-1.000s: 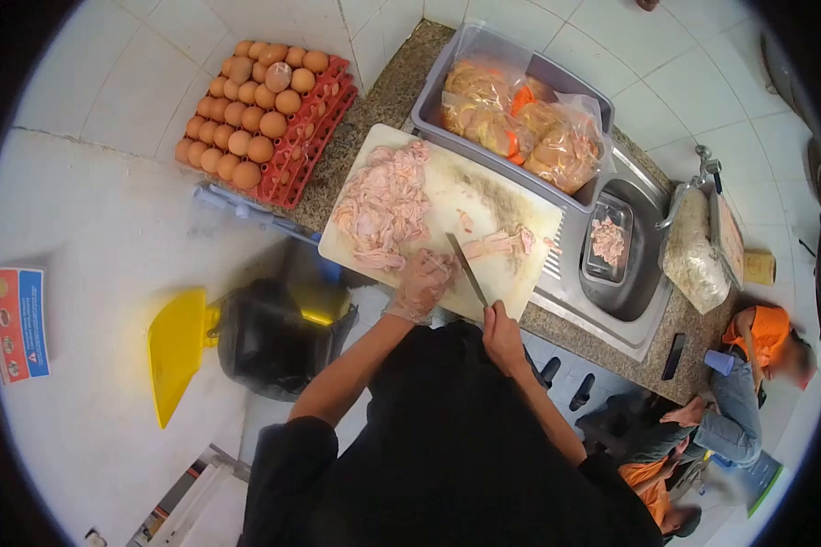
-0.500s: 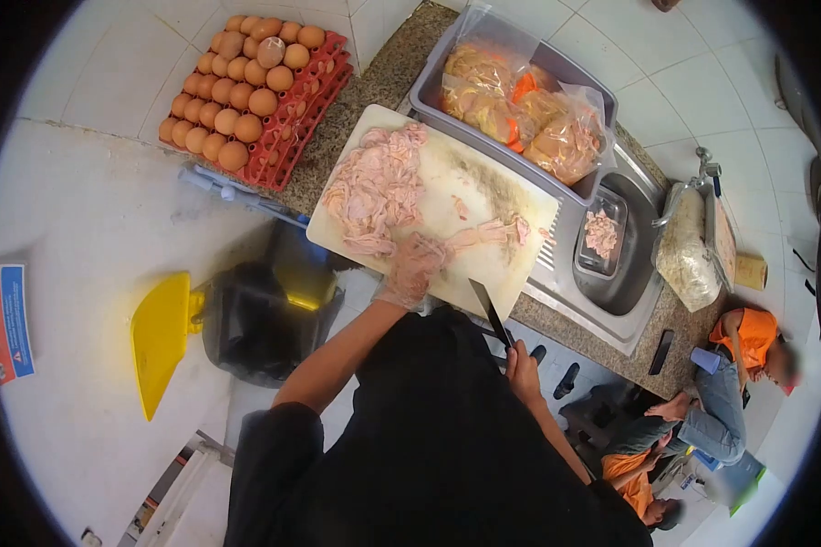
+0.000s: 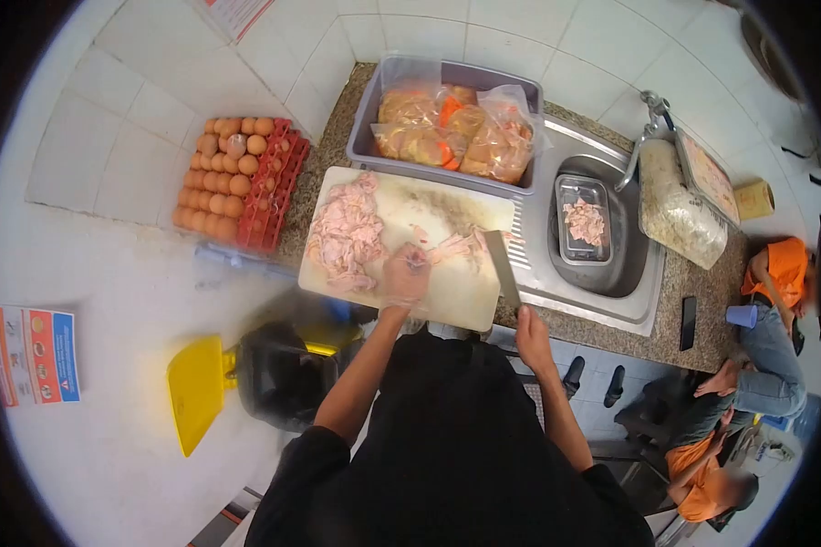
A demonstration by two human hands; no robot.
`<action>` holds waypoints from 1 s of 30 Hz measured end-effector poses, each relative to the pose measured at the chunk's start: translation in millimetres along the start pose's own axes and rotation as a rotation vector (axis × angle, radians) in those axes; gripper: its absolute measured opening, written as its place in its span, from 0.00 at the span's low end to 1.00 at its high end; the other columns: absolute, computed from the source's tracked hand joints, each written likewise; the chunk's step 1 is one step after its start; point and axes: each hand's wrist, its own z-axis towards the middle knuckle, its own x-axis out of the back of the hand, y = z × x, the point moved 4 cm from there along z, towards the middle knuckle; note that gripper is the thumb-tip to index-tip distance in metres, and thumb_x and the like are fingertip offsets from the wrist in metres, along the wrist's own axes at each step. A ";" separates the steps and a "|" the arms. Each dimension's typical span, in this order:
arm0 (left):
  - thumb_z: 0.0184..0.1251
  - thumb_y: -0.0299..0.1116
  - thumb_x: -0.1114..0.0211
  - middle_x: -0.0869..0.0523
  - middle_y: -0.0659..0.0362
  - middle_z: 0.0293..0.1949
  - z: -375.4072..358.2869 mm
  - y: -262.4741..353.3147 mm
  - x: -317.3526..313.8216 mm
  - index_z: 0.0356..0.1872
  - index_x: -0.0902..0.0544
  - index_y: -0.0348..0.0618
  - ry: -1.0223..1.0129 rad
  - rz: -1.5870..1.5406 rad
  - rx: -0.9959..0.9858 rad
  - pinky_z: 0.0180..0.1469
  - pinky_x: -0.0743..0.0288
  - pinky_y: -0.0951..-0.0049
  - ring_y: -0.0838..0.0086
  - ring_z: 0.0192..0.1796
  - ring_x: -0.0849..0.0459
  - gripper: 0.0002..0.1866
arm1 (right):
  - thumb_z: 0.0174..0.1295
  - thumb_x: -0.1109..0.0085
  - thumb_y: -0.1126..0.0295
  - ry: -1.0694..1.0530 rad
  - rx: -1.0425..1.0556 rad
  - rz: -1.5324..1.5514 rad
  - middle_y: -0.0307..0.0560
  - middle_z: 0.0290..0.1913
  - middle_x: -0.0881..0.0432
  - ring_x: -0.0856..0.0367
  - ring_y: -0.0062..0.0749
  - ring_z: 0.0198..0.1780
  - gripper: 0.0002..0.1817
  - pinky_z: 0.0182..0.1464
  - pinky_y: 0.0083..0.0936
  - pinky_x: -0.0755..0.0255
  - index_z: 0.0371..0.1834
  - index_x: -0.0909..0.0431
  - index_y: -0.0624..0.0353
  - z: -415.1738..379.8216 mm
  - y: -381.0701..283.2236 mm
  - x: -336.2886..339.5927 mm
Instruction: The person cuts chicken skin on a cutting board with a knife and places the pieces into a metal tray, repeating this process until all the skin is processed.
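On the white cutting board [image 3: 456, 301] lies a pile of raw pale pink meat [image 3: 345, 235] at the left. My left hand [image 3: 407, 273], in a clear glove, is closed on the near end of a meat strip [image 3: 456, 246] to the right of the pile. My right hand [image 3: 532, 337] grips the handle of a knife [image 3: 504, 266]. The blade points away from me, over the right part of the board, close to the strip's right end. Small scraps lie about the strip.
Red egg trays [image 3: 278, 196] stand at the left, a grey tub [image 3: 447, 179] of bagged meat behind the board. The sink [image 3: 628, 273] holds a clear tray [image 3: 586, 258] of meat pieces. A phone [image 3: 689, 323] lies on the counter. Two people in orange sit at the lower right.
The view has turned and shifted. My right hand has raised the knife from the board's near edge to the strip's right end. My left hand stays at the strip.
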 end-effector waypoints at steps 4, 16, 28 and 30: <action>0.58 0.36 0.29 0.11 0.52 0.32 4.6 22.8 -48.0 0.33 0.13 0.46 0.181 1.065 -0.492 0.42 0.19 0.60 0.62 0.39 0.11 0.07 | 0.84 0.63 0.51 0.078 -0.048 -0.011 0.55 0.25 0.25 0.25 0.45 0.28 0.27 0.33 0.42 0.32 0.40 0.25 0.65 -21.8 61.4 33.2; 0.65 0.32 0.35 0.10 0.52 0.33 6.9 89.0 -110.6 0.32 0.11 0.49 0.109 0.625 -0.566 0.46 0.20 0.56 0.60 0.41 0.11 0.06 | 0.84 0.62 0.50 0.162 -0.080 0.129 0.48 0.22 0.25 0.24 0.35 0.25 0.28 0.30 0.36 0.31 0.36 0.26 0.64 -41.4 106.7 78.1; 0.64 0.33 0.27 0.09 0.56 0.33 55.8 58.9 -139.4 0.38 0.10 0.36 -0.134 0.201 0.278 0.37 0.17 0.70 0.69 0.35 0.09 0.09 | 0.83 0.62 0.48 0.250 -0.141 0.182 0.52 0.22 0.23 0.21 0.40 0.25 0.28 0.32 0.39 0.29 0.38 0.26 0.64 -56.3 145.5 126.3; 0.67 0.32 0.28 0.12 0.59 0.32 55.4 72.0 -161.6 0.40 0.12 0.37 -0.194 -0.196 0.266 0.36 0.18 0.72 0.72 0.34 0.12 0.08 | 0.83 0.62 0.48 0.291 -0.156 0.180 0.52 0.22 0.23 0.21 0.40 0.24 0.28 0.31 0.39 0.29 0.38 0.26 0.64 -62.0 157.2 131.2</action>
